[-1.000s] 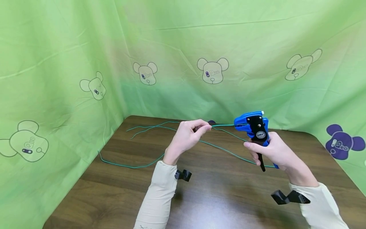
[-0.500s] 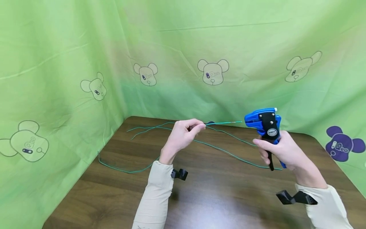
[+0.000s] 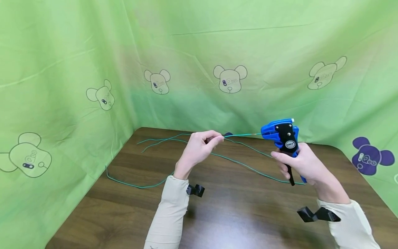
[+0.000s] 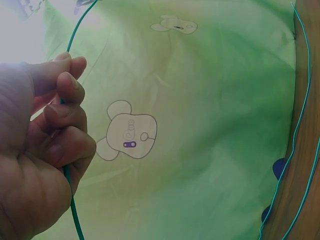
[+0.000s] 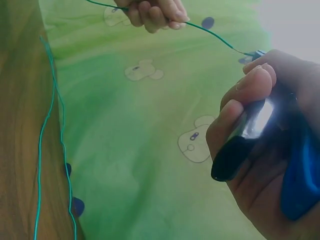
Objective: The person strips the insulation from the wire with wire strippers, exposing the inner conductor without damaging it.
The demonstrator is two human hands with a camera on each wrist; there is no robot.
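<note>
The left hand [image 3: 199, 148] pinches a green wire [image 3: 239, 135] between thumb and fingertips; in the left wrist view the wire [image 4: 75, 215] runs through the curled fingers [image 4: 70, 120]. To the right, the right hand [image 3: 306, 165] grips a blue and black wire stripper [image 3: 284, 135] by its handles. The wire's far end meets the tool's blue nose, with a short bare copper stretch [image 3: 255, 134] just left of it. In the right wrist view, this bare part [image 5: 239, 51] shows between green insulation and a short green piece at the tool. Whether the jaws clamp that piece, I cannot tell.
More green wires [image 3: 248, 168] lie on the brown wooden table [image 3: 124, 214], some crossing at the back left [image 3: 168, 139]. A green curtain [image 3: 186, 45] with bear-head prints hangs behind and along the sides of the table.
The stripper moved right off the wire, uncovering bare copper near its end, then came back left to the wire's tip. The left hand shifted slightly left, still pinching the wire.
</note>
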